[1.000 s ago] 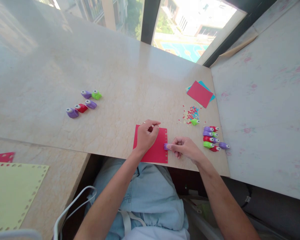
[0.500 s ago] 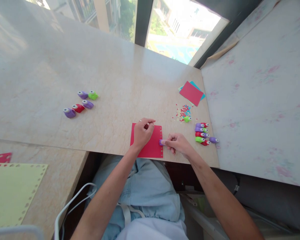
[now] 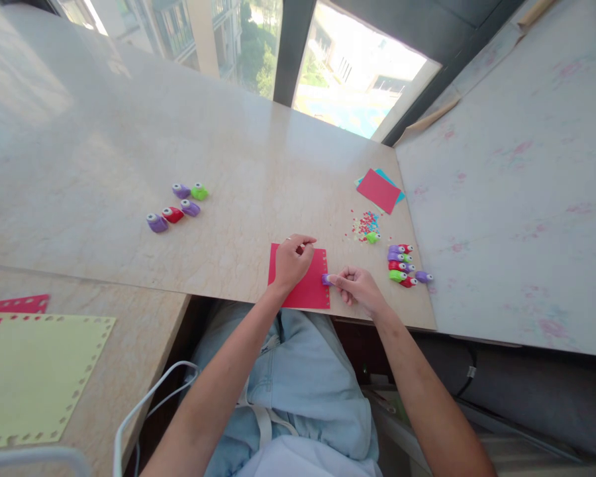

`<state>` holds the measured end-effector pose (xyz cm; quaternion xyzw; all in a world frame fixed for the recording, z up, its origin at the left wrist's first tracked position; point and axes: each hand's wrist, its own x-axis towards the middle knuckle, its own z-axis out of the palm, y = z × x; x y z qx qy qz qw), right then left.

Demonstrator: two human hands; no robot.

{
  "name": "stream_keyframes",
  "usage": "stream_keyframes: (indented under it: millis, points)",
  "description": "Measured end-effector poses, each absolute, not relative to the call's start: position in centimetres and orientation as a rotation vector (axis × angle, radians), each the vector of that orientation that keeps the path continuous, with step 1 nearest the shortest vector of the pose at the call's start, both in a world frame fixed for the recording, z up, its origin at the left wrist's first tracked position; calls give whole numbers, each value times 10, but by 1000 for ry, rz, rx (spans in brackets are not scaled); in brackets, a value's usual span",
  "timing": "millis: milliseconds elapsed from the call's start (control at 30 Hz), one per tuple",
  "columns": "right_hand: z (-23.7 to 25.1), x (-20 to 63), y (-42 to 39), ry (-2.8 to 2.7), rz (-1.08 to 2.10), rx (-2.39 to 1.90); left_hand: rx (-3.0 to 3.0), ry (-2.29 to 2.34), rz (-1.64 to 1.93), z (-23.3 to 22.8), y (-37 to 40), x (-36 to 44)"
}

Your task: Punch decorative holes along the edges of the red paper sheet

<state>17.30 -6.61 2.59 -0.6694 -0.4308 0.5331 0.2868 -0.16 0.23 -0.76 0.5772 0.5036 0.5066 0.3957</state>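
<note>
A sheet of red paper (image 3: 305, 295) lies near the counter's front edge, with a row of small punched holes down its right side. My left hand (image 3: 293, 262) rests over the sheet's upper middle, its fingers curled in loosely and nothing visible in them. At the right edge of the paper, a small purple craft punch (image 3: 326, 279) sits over the margin. My right hand (image 3: 356, 289) grips this punch between thumb and fingers; the hand covers part of it.
More craft punches (image 3: 401, 266) are grouped at the right, and several others (image 3: 173, 214) at the left. Paper confetti (image 3: 366, 225) surrounds a green punch (image 3: 373, 237) below stacked coloured cards (image 3: 379, 191). A yellow hole-edged sheet (image 3: 40, 377) lies on the lower left surface.
The view has shifted slightly, so the counter items on the left appear further right. My hands keep nearly the same places on the red paper and the punch.
</note>
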Motion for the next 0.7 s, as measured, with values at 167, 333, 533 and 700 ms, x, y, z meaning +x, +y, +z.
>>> stream_keyframes:
  millis: [167, 333, 533, 700]
  points:
    - [15, 173, -79, -1080, 1230, -1686, 1508, 1269, 1246, -8, 1, -2]
    - [9, 163, -81, -1280, 1116, -1699, 1501, 1242, 1257, -7, 0, -3]
    - [3, 159, -77, -1392, 957, -1712, 1470, 1247, 1430, 0, -4, -5]
    - [1, 157, -80, -1306, 935, -1742, 1635, 1356, 1381, 23, -20, -33]
